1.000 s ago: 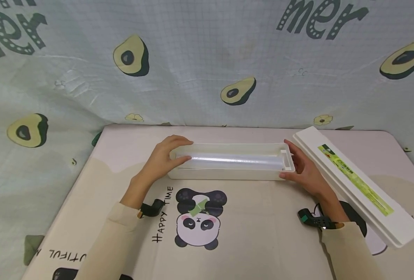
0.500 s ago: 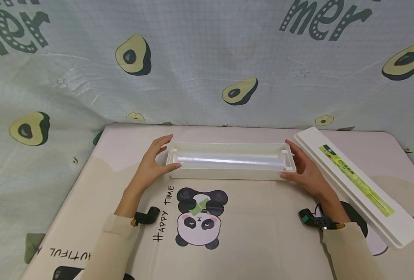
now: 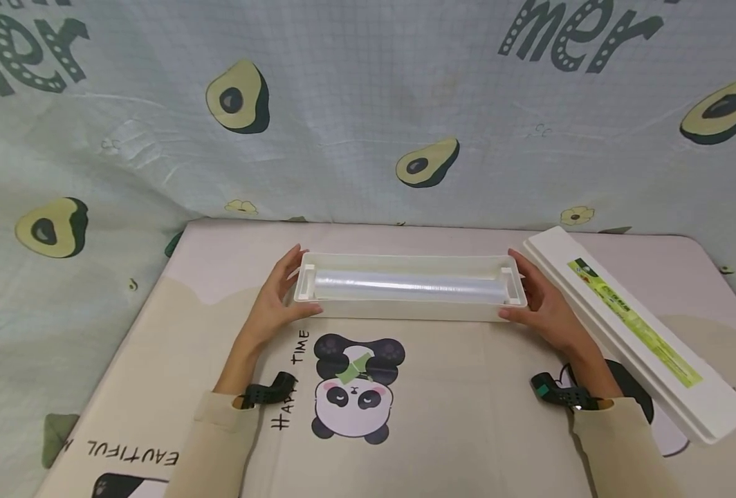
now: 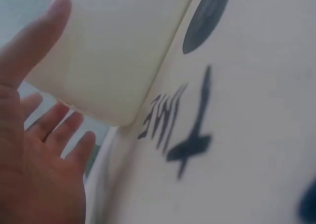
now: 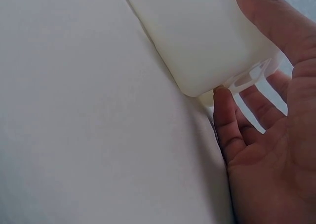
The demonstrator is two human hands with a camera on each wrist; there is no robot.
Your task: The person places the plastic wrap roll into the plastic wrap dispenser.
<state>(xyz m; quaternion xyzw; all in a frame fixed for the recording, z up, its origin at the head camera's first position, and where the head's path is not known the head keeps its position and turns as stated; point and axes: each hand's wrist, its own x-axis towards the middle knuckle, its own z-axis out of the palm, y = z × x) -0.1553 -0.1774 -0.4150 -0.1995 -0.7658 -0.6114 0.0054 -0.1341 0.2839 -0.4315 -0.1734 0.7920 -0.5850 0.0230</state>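
Note:
A long white cling film box (image 3: 405,310) lies across the table with its top off, and a shiny roll of clear cling film (image 3: 405,283) sits inside it. At the box's left end, my left hand (image 3: 272,304) holds the corner, thumb along the front wall and fingers round toward the back. My right hand (image 3: 545,304) grips the right end the same way. In the right wrist view, the fingers (image 5: 228,115) reach round the end of the box, by a looped white part (image 5: 249,78). The left wrist view shows the thumb (image 4: 37,41) against the box wall.
A long white lid (image 3: 642,339) with a green label lies slanted at the right, close beside my right hand. The table (image 3: 455,394) has a printed cloth with a panda, and an avocado-patterned curtain (image 3: 343,104) hangs behind its back edge.
My left hand has moved left, off the roll and the inside of the box, then closed in on the box's left end. The right hand has kept its grip.

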